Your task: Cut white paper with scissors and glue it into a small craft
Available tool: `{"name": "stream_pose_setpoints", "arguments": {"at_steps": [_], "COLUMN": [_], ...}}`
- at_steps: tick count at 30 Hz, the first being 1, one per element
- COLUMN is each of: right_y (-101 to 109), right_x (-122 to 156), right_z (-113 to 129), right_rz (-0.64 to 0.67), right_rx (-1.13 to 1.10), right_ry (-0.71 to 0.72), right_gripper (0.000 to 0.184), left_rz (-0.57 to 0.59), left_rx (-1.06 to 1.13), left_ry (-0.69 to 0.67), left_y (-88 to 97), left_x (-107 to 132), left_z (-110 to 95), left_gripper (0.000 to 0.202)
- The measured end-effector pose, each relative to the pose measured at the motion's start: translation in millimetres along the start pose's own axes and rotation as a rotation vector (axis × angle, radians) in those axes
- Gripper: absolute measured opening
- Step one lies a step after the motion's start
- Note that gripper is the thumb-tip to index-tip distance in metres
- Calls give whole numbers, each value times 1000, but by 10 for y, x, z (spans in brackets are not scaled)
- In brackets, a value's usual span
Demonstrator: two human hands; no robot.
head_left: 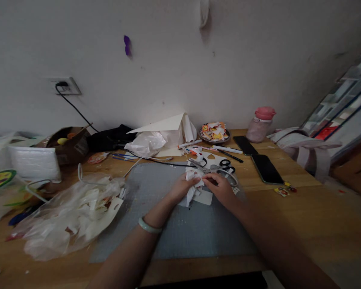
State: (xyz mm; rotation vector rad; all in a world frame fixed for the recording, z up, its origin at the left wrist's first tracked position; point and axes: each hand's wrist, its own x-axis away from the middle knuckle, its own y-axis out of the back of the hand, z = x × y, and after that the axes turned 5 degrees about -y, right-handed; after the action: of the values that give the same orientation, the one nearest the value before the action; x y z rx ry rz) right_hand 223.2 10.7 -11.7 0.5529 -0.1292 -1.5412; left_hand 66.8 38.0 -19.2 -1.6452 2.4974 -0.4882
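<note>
Over the grey cutting mat [132, 224], my left hand [183, 188] pinches a piece of crumpled white paper [190, 194]. My right hand [222, 189] has its thumb and forefinger closed at the right side of the same paper, close to my left fingertips. A pale flat card [203, 197] lies beneath the hands. Just beyond them are scissors with black handles [225, 163], partly covered by other items, and what looks like a white and orange glue gun [198, 151]. Exactly how the paper is folded is too dim to make out.
To the left lies a clear plastic bag [57, 224] of paper scraps. Behind the mat are pens [228, 149], a dish of printed cutouts [215, 132] and a white sheet [168, 124]. At right are two phones [267, 168] and a pink-lidded bottle [260, 126]. A black cable [78, 111] runs from the wall socket.
</note>
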Motion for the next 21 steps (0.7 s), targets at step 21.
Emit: {"name": "stream_pose_setpoints", "arguments": {"at_steps": [21], "right_y": [-6], "right_x": [4], "right_z": [-42], "right_rz": [90], "right_rx": [200], "right_ry": [57], "right_gripper": [12], "left_rz": [32], "left_rx": [-71], "left_ry": [-22], "left_y": [29], "left_x": [-24], "left_z": [17], "left_gripper": [43]}}
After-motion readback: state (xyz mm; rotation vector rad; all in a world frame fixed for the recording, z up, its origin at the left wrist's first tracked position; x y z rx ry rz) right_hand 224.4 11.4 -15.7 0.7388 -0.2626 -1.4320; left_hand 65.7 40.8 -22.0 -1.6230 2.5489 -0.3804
